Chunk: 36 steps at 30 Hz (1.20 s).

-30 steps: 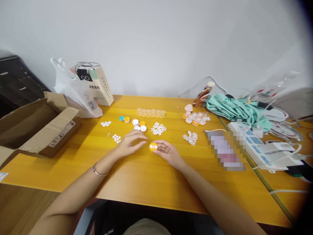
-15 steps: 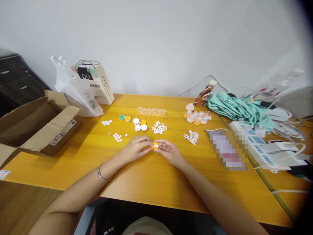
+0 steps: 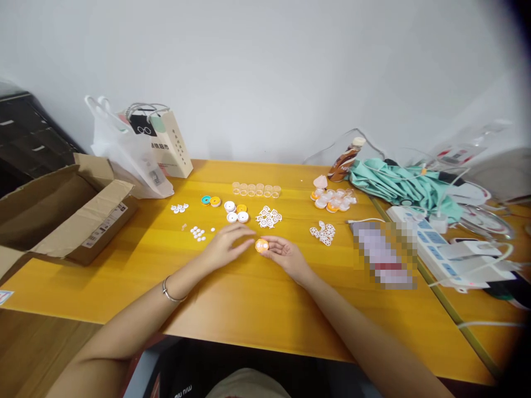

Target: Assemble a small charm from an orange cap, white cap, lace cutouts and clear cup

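Note:
My right hand (image 3: 284, 255) holds a small round orange piece (image 3: 261, 245) at its fingertips, just above the yellow table (image 3: 249, 298). My left hand (image 3: 226, 246) sits close beside it on the left, fingers loosely curled, fingertips almost at the piece; it seems to hold nothing. A bracelet is on my left wrist. Just beyond the hands lie white and orange round caps (image 3: 236, 213), white lacy cut-outs (image 3: 269, 217), and small white discs (image 3: 198, 232).
A row of clear cups (image 3: 256, 190) and a cluster of orange-white pieces (image 3: 333, 200) lie farther back. An open cardboard box (image 3: 62, 213) and bags (image 3: 141, 152) stand at left. A bottle (image 3: 344, 160), green cloth (image 3: 402, 185) and a power strip (image 3: 440, 246) crowd the right.
My left hand closed in on the orange piece half a second ago, then drew slightly back. The orange piece stays in my right hand, now turned a little.

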Each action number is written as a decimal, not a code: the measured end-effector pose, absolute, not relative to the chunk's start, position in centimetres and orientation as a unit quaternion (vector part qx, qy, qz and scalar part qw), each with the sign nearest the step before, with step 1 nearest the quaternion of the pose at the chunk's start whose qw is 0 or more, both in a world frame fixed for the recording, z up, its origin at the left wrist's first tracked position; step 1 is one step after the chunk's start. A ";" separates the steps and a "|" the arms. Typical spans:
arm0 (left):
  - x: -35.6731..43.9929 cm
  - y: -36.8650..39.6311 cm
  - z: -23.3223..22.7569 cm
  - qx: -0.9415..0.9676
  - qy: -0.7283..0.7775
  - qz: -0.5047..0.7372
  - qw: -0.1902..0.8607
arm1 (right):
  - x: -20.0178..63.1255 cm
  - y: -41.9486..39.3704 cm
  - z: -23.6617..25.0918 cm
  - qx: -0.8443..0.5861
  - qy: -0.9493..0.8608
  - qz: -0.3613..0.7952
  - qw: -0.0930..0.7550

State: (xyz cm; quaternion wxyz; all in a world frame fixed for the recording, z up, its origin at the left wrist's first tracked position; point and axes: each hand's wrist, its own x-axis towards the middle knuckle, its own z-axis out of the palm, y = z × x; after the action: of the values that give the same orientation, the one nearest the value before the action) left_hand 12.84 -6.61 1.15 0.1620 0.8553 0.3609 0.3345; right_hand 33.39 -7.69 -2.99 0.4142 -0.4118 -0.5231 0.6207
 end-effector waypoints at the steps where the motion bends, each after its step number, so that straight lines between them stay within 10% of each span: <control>1: 12.7 -6.0 1.2 0.846 0.375 0.350 0.145 | 33.4 -7.6 -3.0 -0.420 -0.520 0.617 0.416; 11: 12.1 0.6 -0.1 0.869 0.437 0.227 0.046 | 33.4 -7.8 -3.2 -0.436 -0.496 0.615 0.431; 21: 12.5 -5.1 2.4 0.645 0.328 0.385 0.572 | 33.9 -8.8 -0.2 -0.432 -0.508 0.587 0.459; 36: 13.7 -7.6 1.7 0.656 0.297 0.405 0.563 | 33.6 -10.0 0.4 -0.435 -0.521 0.566 0.468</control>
State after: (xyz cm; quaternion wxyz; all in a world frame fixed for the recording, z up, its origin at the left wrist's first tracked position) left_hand 13.71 -7.63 1.73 0.5633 0.6563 0.2970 0.4046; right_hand 33.57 -9.99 0.37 0.4681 -0.4351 -0.5205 0.5662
